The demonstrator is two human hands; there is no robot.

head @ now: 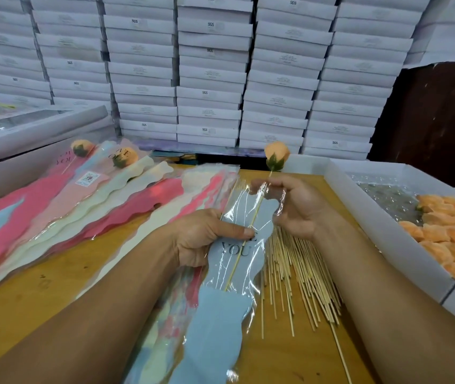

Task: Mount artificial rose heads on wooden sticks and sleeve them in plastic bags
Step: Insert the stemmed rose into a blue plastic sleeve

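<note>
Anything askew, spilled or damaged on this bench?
Mostly tidy. The sticks lie fanned loose on the table, one strayed toward the near edge. The sleeves are splayed unevenly. No damage visible.

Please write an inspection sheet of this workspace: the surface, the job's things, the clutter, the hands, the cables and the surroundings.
Surface: wooden table, marked with some dark spots.
Job's things: rose head on a stick, partly slid into a blue plastic bag; loose sticks piled under the right forearm; white tray of orange rose heads on the right; fanned empty sleeves on the left; two sleeved roses behind them.
Clutter: nothing seen.
Hands: left hand grips the bag, thumb on the stick; right hand holds the bag's mouth near the stick.
Cables: nothing seen.
Surroundings: stacked white boxes at the back; a grey box far left.
</note>
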